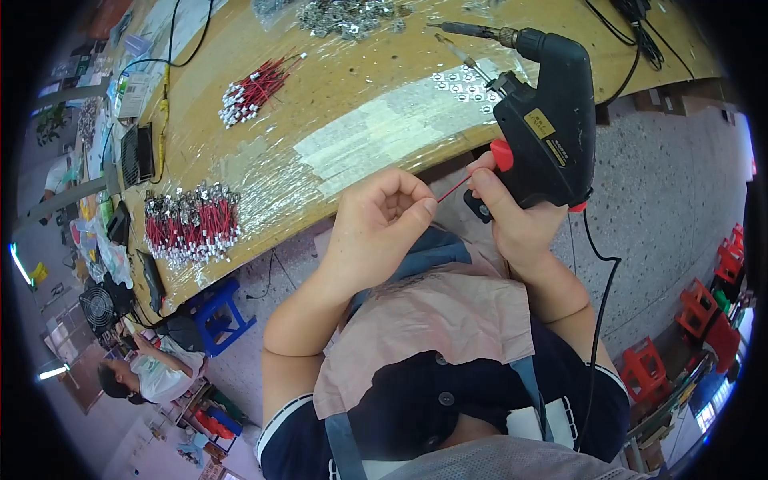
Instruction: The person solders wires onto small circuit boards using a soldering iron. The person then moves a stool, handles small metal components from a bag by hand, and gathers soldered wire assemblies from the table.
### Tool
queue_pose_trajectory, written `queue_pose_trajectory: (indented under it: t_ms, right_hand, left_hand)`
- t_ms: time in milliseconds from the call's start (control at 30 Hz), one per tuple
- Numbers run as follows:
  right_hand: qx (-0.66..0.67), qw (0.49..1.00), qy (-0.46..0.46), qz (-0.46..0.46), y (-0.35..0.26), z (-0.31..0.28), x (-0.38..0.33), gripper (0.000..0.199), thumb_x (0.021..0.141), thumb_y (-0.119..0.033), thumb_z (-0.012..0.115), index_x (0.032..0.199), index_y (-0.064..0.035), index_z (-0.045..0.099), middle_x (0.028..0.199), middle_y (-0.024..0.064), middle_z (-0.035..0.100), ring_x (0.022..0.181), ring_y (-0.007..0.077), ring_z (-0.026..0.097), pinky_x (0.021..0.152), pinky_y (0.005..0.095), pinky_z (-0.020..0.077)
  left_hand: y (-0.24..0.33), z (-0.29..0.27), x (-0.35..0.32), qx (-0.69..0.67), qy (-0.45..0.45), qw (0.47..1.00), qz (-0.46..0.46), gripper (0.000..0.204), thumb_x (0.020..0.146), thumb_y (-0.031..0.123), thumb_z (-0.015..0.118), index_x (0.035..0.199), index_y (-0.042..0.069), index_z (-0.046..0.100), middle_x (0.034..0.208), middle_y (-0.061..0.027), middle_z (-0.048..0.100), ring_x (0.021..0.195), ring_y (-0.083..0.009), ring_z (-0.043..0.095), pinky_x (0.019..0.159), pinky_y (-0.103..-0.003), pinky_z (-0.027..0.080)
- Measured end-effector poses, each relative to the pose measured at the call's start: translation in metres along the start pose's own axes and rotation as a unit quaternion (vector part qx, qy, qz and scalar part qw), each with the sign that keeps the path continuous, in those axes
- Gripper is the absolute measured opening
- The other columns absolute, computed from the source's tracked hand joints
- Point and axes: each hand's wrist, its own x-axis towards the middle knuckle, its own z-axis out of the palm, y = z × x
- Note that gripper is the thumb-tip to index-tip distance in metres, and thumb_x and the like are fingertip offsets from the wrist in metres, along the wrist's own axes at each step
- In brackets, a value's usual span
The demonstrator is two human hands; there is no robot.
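Fingertips of my left hand (pixel 376 232) are closed on one end of a thin red wire (pixel 454 189). The wire runs taut toward my right hand (pixel 518 216), where its other end meets the thumb and forefinger. That same hand grips a black soldering gun (pixel 560 104) with a red trigger, its metal tip pointing left over the table. Beneath the gun's front lie several small silver metal pieces (pixel 464 82) set out in rows. A strip of pale tape (pixel 384 128) covers the table near my left hand.
On the film-covered table (pixel 280 172) lie a bundle of red wires with white connectors (pixel 256 90), a larger bundle (pixel 192 222) and a heap of metal parts (pixel 344 18). A black cable (pixel 612 272) hangs from the gun. A blue stool (pixel 224 316) and another person (pixel 152 372) are at left.
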Motion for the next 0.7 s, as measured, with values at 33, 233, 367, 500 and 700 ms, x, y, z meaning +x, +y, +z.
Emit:
queue_pose_trajectory:
  t_ms: [33,233,367,500,700]
  right_hand:
    - [0.007,1.000,0.003,0.001,0.001,0.001,0.000,0.014,0.080,0.003,0.067,0.093,0.0005,0.063,0.087,0.0046,0.065,0.080,0.0110,0.061,0.074,0.0254,0.0491]
    - [-0.026,1.000,0.012,0.003,-0.001,-0.014,-0.008,0.015,0.080,0.004,0.068,0.093,0.0003,0.063,0.084,0.0031,0.064,0.078,0.0102,0.060,0.072,0.0244,0.0486]
    - [-0.006,1.000,0.019,0.011,0.005,-0.016,-0.007,0.015,0.080,0.003,0.068,0.094,-0.0001,0.064,0.087,0.0027,0.064,0.081,0.0102,0.060,0.073,0.0245,0.0484]
    - [-0.029,1.000,-0.003,-0.010,0.018,-0.022,-0.007,0.016,0.081,0.002,0.068,0.096,-0.0001,0.063,0.089,0.0034,0.064,0.083,0.0111,0.060,0.074,0.0257,0.0483]
    - [-0.098,0.991,-0.019,-0.090,0.036,-0.043,-0.012,0.030,0.091,-0.010,0.057,0.115,0.0073,0.050,0.083,0.0103,0.064,0.067,0.0138,0.058,0.066,0.0278,0.0476]
  left_hand:
    - [-0.001,-0.001,0.002,0.029,-0.006,0.999,0.022,0.022,0.085,0.005,0.065,0.105,-0.001,0.057,0.093,-0.0061,0.061,0.083,-0.0094,0.058,0.073,-0.023,0.050]
    - [0.011,0.038,0.014,-0.030,0.061,0.994,0.086,0.012,0.085,0.003,0.066,0.092,-0.002,0.058,0.079,-0.0019,0.061,0.073,-0.0063,0.057,0.065,-0.021,0.048]
    - [0.012,0.034,0.026,-0.047,0.001,0.999,0.025,0.008,0.087,0.002,0.063,0.092,-0.001,0.058,0.079,-0.0013,0.061,0.070,-0.0062,0.056,0.062,-0.020,0.046]
    - [0.016,0.028,0.040,0.049,0.072,0.992,0.091,0.005,0.087,0.003,0.062,0.085,0.000,0.058,0.070,0.0021,0.057,0.062,-0.0030,0.050,0.055,-0.020,0.042]
    - [0.043,-0.004,0.082,0.433,0.175,0.842,0.270,0.008,0.079,0.007,0.061,0.078,-0.001,0.058,0.075,-0.0178,0.059,0.070,-0.0353,0.059,0.063,-0.042,0.046]
